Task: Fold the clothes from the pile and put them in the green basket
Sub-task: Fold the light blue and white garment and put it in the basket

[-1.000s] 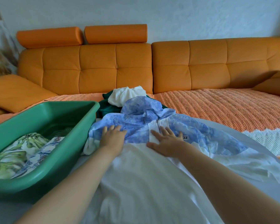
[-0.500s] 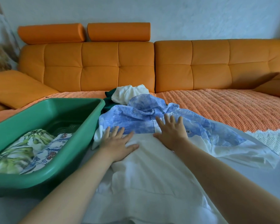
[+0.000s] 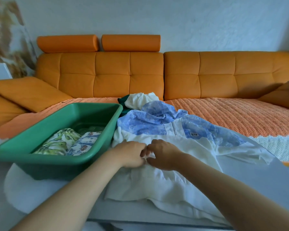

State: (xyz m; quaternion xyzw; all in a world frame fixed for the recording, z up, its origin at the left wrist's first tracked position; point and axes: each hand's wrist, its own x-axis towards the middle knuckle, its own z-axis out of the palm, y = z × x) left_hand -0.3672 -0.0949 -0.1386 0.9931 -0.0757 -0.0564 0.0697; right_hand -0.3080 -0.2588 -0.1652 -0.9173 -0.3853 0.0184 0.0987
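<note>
Both the left hand (image 3: 131, 154) and right hand (image 3: 163, 155) pinch the white jacket (image 3: 182, 177) with curled fingers.

An orange tufted sofa (image 3: 163, 75) spans the room beneath a pale, softly lit wall (image 3: 157, 17). Two roll headrests (image 3: 67, 43) top its left section; an orange ribbed throw (image 3: 232, 114) covers its seat. Loose orange cushions (image 3: 23, 92) lie at its left end, dried grasses (image 3: 7, 39) standing behind that end

Our arms bare along all that we see of them, smooth bare left forearm (image 3: 77, 189), smooth bare right forearm (image 3: 223, 184), slim wrists, bare left hand (image 3: 130, 154), bare right hand (image 3: 163, 154), rounded knuckles, our fingers slightly blurred.
</note>
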